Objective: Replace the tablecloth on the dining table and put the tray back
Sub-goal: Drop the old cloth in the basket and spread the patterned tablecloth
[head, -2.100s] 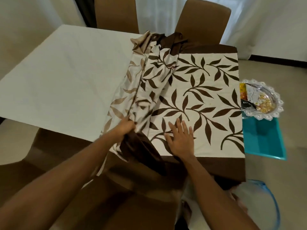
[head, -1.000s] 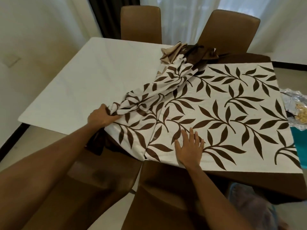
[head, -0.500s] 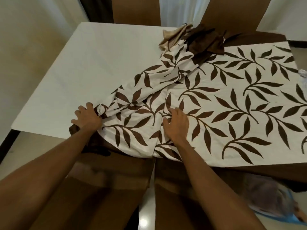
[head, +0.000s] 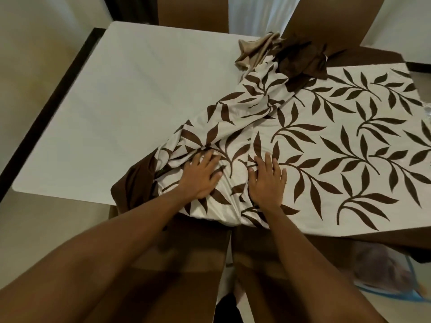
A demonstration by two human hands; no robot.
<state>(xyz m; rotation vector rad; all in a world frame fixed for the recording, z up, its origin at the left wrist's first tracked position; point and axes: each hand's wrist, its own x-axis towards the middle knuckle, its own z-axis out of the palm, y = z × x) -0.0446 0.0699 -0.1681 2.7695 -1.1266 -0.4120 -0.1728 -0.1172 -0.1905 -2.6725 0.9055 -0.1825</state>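
Currently left hand (head: 200, 177) and right hand (head: 267, 180) are pressing flat, fingers spread, on a cream leaf-print tablecloth (head: 326, 148) half-covering the white table (head: 116, 101) — soft, light; best pinched at its brown hem (head: 135, 183).

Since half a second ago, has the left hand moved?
Yes: the left hand moved right along the table's near edge, toward the right hand.

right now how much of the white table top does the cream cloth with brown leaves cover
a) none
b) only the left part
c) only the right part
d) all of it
c: the cream tablecloth with brown leaf print spreads over the right part, while the white table top on the left shows bare.
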